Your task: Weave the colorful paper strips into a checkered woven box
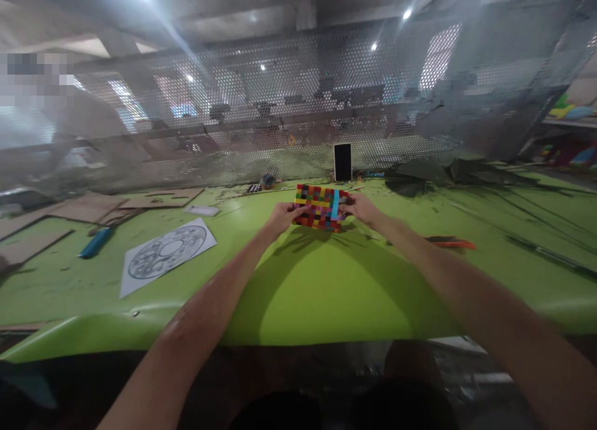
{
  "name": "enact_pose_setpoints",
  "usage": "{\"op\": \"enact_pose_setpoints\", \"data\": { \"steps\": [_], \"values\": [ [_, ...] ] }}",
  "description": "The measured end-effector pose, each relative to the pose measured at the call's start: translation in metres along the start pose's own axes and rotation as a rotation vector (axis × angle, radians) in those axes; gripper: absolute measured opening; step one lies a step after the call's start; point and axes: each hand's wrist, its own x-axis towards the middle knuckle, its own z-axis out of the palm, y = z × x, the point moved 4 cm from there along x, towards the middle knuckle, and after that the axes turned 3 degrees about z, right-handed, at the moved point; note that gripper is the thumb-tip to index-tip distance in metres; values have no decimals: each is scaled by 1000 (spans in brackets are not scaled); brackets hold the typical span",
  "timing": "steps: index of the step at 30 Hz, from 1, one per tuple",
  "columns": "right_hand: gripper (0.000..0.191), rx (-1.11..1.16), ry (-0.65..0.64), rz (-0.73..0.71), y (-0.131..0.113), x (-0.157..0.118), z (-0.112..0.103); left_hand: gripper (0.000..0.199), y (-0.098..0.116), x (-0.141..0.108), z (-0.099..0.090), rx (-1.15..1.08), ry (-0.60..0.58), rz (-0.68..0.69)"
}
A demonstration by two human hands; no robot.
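A rectangular piece woven from coloured strips (319,201), mostly red, yellow, black and purple, is held up above the green table, its shadow falling below it. A light blue strip (336,200) runs down near its right side. My left hand (282,216) pinches the lower left edge with the thumb on the front. At the right edge, the fingers of my right hand (364,209) are closed on the piece by the light blue strip. The fingers behind the piece are hidden.
On the green table (326,287) lie a printed sheet (200,247), a blue-handled tool (96,242), brown cardboard (88,207), an orange-handled tool (454,244) and dark leaf-like pieces (415,172). A dark-screened device (342,163) stands before a perforated screen (280,100). A blurred person (84,119) is at left.
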Motion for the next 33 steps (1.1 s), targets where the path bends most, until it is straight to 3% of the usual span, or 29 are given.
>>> {"op": "enact_pose_setpoints", "data": {
  "steps": [6, 13, 18, 24, 29, 33],
  "values": [
    [36, 88, -53, 45, -4, -6, -4, 56, 6, -5, 2, -91, -71, -39],
    [48, 248, -287, 178, -16, -18, 7, 47, 3, -6, 8, -204, -51, -73],
    [36, 152, -333, 117, -31, -21, -2, 33, 10, -12, 8, -311, -145, -115],
    [30, 157, -338, 136, -41, -24, -6, 36, 9, -13, 4, -319, -204, -106],
    [19, 167, -253, 136, -43, -22, -4, 44, 12, -14, 5, -295, -109, -53],
    [21, 140, -213, 140, -39, -18, -2, 47, 21, -15, 1, -261, 14, 22]
  ]
}}
